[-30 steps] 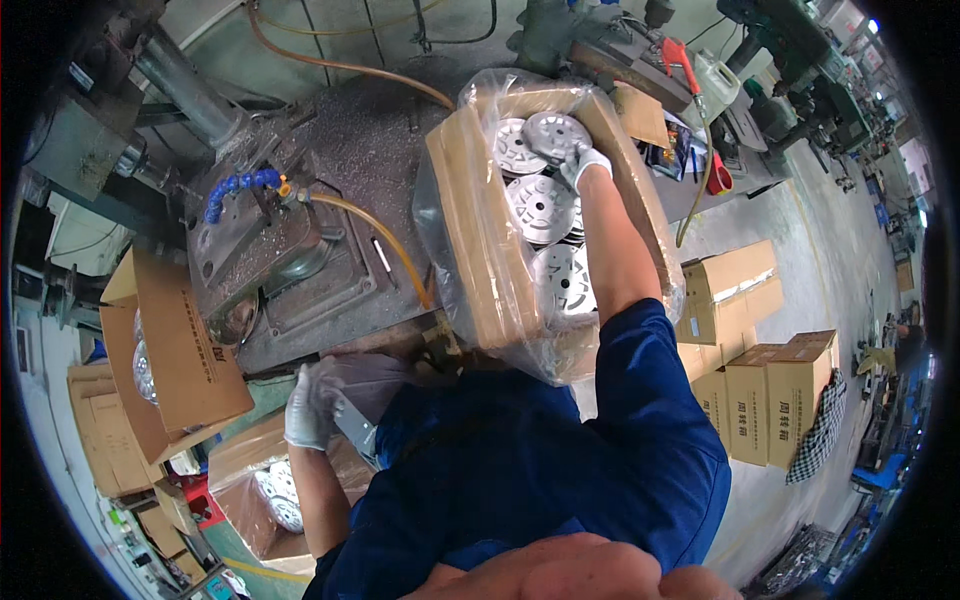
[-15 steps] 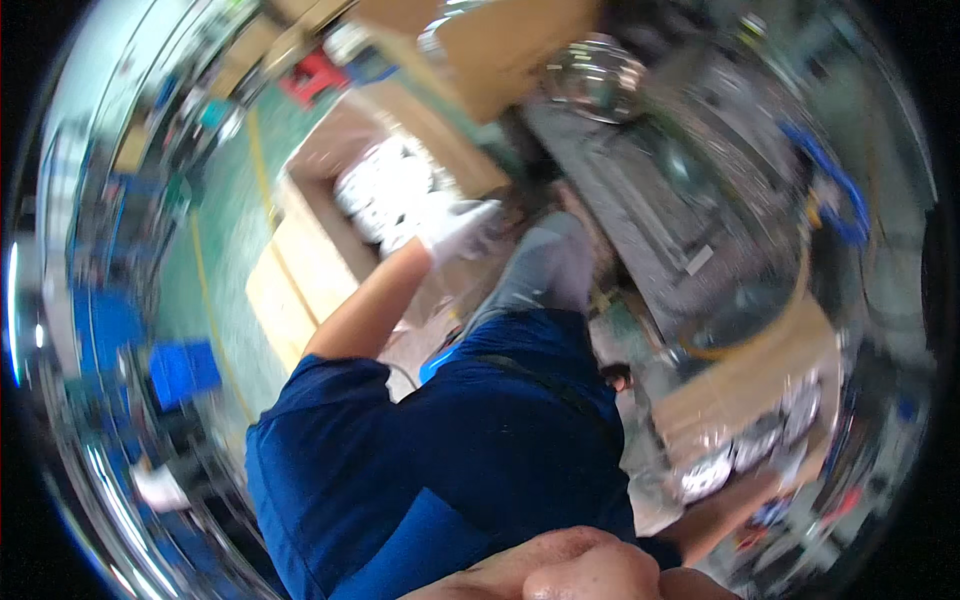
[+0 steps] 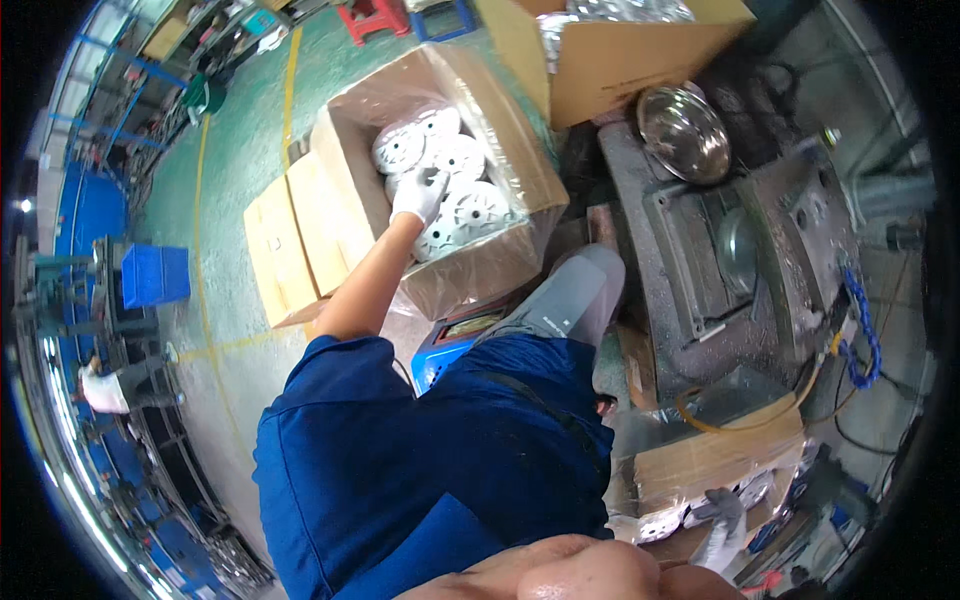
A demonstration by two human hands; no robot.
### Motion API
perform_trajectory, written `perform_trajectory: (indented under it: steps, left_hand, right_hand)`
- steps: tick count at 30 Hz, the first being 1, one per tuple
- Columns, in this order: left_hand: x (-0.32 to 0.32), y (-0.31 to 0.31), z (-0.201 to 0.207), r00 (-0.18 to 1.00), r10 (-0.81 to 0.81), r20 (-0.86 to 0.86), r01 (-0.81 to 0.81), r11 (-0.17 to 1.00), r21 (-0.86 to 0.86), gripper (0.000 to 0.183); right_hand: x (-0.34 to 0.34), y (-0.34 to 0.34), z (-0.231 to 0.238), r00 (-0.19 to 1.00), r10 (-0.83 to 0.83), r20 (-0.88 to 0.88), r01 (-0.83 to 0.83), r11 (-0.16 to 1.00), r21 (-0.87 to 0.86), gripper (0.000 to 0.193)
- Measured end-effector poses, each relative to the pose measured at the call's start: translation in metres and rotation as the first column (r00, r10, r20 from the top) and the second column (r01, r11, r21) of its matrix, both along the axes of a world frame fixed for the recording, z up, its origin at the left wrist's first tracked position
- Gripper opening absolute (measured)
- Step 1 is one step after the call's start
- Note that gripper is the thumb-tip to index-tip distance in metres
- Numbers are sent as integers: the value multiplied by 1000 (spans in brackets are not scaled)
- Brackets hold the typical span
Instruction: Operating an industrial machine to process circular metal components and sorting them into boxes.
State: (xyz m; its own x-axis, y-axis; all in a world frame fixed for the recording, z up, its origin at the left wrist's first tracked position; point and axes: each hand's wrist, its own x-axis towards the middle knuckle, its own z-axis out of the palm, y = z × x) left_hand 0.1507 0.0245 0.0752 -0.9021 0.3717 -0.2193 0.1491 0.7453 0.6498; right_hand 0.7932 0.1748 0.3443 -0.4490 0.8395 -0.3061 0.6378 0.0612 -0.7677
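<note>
My left hand [image 3: 418,196], in a white glove, reaches into a plastic-lined cardboard box [image 3: 352,160] at the upper middle. Its fingers are apart over several round silvery metal discs [image 3: 478,206] with holes and cut-outs, and seem to touch one; the exact contact is hidden. At the lower right my right hand [image 3: 724,530], in a grey-stained glove, is over a second lined cardboard box [image 3: 715,448]. Its fingers look spread beside metal parts [image 3: 660,524] of a similar kind, with nothing visible in its grasp.
To the right stands a dark metal machine bed [image 3: 660,340] with a shiny steel bowl [image 3: 685,135] on its far end. A blue coiled hose [image 3: 862,340] hangs beside it. Another open carton [image 3: 640,70] is at the back; a blue bin [image 3: 155,276] and a person [image 3: 110,388] are left.
My left hand has moved from the box's near right side to over the discs inside. My right hand stays at the lower-right box, while the whole view has shifted and sharpened.
</note>
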Motion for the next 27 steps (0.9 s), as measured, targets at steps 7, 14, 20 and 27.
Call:
perform_trajectory:
  steps: [7, 14, 20, 27]
  left_hand:
    - [31, -23, -2, 998, 50, 29, -53, 994, 99, 53]
    - [31, -13, -5, 996, 34, 78, -32, 999, -28, 72]
    - [-49, -35, -16, 938, 262, 229, -337, 847, 410, 66]
    - [-125, 6, -48, 642, 471, 605, -702, 679, 217, 53]
  right_hand:
    - [55, 59, -66, 996, 74, 48, -64, 979, -192, 51]
    - [-45, 74, -29, 944, 331, -2, -328, 936, -123, 53]
    - [-138, 37, 6, 940, 338, 34, -330, 932, -150, 75]
    - [-117, -11, 2, 992, 119, 37, -109, 975, -196, 62]
